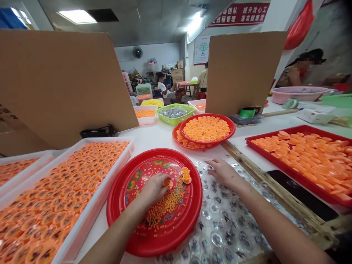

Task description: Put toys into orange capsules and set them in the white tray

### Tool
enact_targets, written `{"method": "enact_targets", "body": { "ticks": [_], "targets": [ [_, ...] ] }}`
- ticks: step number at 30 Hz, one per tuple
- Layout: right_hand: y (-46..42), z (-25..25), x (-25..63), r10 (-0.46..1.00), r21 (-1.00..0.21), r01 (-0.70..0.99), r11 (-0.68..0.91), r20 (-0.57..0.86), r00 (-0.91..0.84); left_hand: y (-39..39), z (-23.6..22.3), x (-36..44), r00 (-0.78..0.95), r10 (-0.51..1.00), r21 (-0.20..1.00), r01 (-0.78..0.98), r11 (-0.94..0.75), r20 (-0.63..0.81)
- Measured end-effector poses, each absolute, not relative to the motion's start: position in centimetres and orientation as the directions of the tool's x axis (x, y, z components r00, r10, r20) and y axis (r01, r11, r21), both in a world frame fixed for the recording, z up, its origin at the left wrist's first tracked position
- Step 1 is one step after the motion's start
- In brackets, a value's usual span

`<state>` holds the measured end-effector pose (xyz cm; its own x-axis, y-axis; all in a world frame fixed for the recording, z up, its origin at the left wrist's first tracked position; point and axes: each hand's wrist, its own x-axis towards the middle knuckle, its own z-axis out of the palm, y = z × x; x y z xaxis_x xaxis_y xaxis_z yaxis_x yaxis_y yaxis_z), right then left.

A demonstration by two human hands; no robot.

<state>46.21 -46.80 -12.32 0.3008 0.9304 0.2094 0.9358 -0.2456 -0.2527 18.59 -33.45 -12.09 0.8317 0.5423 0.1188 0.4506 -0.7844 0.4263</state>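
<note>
A round red plate (129,216) with a printed pattern lies in front of me, holding a heap of tiny orange beads (165,207) and two small orange caps (186,176). My left hand (154,189) rests on the plate, fingers pinched on one orange cap (166,182). My right hand (222,172) lies just right of the plate on a spread of small clear plastic domes (220,227), fingers curled down among them; what they hold is hidden.
A white tray (90,209) full of assembled orange pieces sits at the left, another at the far left. Stacked red plates (206,130) of orange parts stand ahead, a red tray (302,154) at the right. Cardboard screens (63,84) rise behind. A person sits at the far right.
</note>
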Motion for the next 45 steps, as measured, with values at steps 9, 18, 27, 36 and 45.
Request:
{"method": "enact_targets", "body": {
  "ticks": [9,18,27,36,45],
  "targets": [
    [-47.5,-13.9,45.4,0.964,-0.133,0.957,-0.258,0.034,0.265,-37.1,-11.3,12.7,0.582,0.813,0.844,0.437,-0.312,-0.001],
    [-48.9,-13.5,44.5,0.978,-0.199,0.958,-0.206,-0.001,0.210,-36.2,-12.4,11.8,0.632,0.769,0.958,0.269,-0.099,-0.098],
    [-49.9,-13.6,42.9,0.958,-0.116,0.953,-0.281,0.027,0.286,-36.7,-12.3,12.3,0.644,0.731,0.950,-0.021,0.312,-0.226],
    [-49.7,-11.9,40.1,0.948,0.020,0.951,-0.308,-0.074,0.309,-36.7,-12.0,12.1,0.599,0.728,0.921,0.043,0.388,-0.335],
    [-48.8,-11.9,40.6,0.918,-0.027,0.921,-0.388,-0.094,0.384,-36.7,-11.7,12.1,0.593,0.700,0.824,-0.103,0.556,-0.398]
  ]
}}
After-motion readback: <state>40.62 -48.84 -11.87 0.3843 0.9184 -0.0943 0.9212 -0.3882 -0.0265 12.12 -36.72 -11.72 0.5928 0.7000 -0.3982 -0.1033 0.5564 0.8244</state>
